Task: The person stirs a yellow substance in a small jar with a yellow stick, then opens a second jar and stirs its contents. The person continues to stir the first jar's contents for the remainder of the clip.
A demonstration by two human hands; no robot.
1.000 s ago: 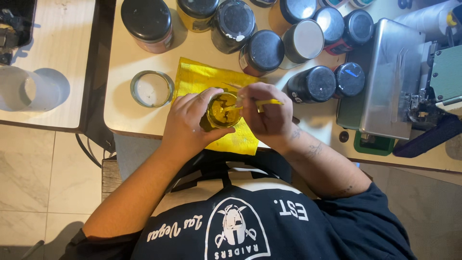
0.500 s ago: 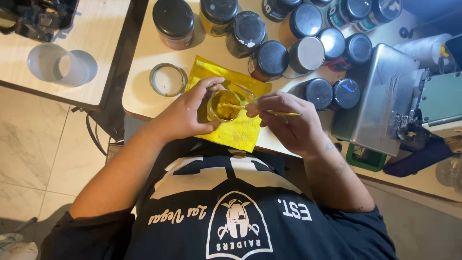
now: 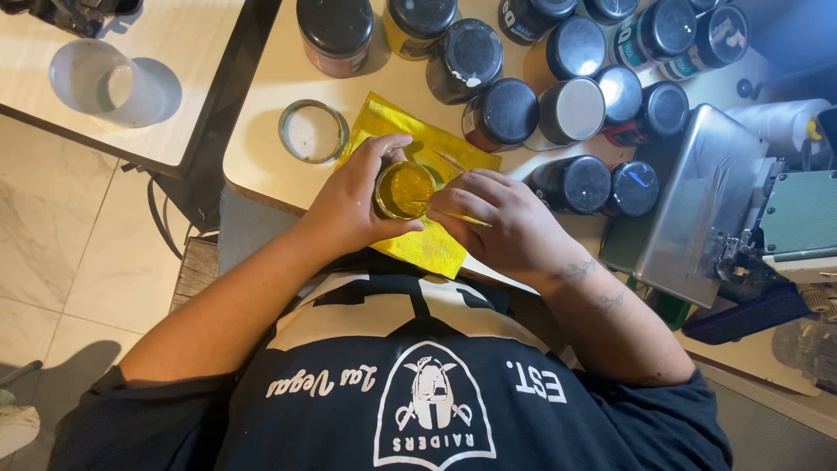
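Gripped around its side wall, the small open jar (image 3: 405, 189) of yellow paint sits in the left hand (image 3: 349, 214), fingers curled around it and thumb pressed against its near side. The right hand (image 3: 497, 222) pinches a thin yellow stick (image 3: 462, 218) between thumb and fingertips, its tip at the jar mouth. The jar is held just above a yellow cloth (image 3: 427, 249) at the near edge of the table (image 3: 261, 148).

Handling judgement: the jar looks small, rigid and light; its rim and wall may be slick with wet paint. Hold it by the side wall, upright, to keep the contents level. The stick appears light and stiff; pinch it well back from the wet end.

A loose lid (image 3: 313, 132) lies left of the cloth; dark-lidded jars (image 3: 510, 113) stand behind it.
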